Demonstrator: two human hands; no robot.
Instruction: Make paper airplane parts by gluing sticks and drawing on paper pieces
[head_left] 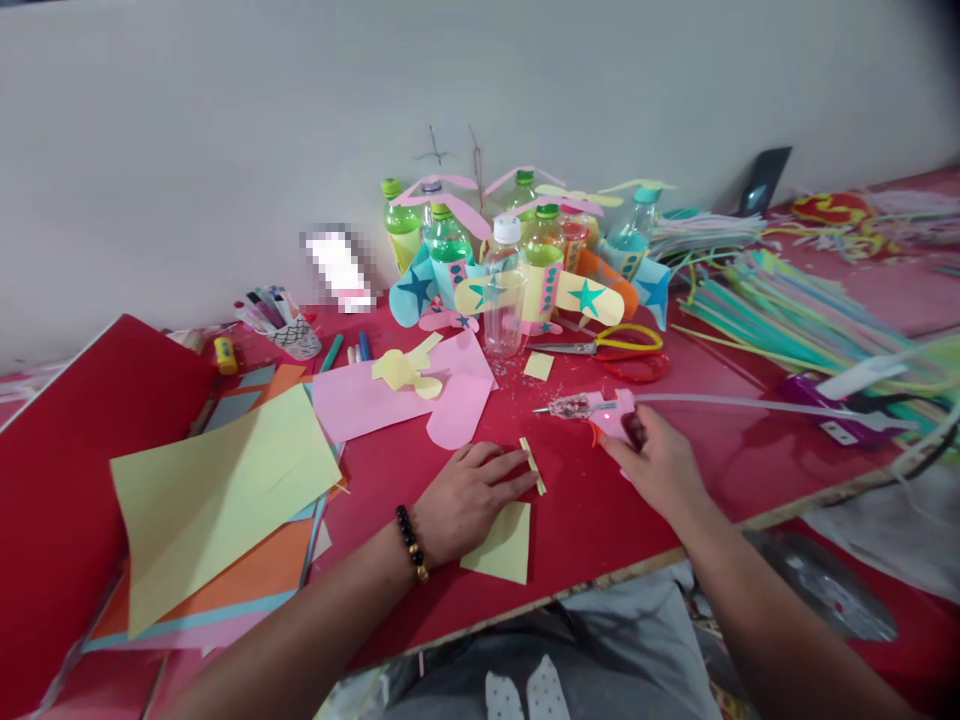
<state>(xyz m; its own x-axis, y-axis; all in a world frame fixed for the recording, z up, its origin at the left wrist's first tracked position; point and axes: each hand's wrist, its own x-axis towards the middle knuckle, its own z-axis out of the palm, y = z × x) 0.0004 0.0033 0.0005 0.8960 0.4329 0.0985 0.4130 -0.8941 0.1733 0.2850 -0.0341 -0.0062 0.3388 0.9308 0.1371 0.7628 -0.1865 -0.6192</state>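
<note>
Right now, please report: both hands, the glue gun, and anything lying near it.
Right hand gripping glue gun, tip pointing left. Left hand flat, fingertips at yellow strip. Scissors and small square just beyond the gun.

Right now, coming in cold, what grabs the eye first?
Probably the bottles clustered toward the back of the red table, several with star-marked paper wings. Then the pink glue gun in the right hand, and, to its left, the left hand with fingertips at a narrow yellow strip.
</note>
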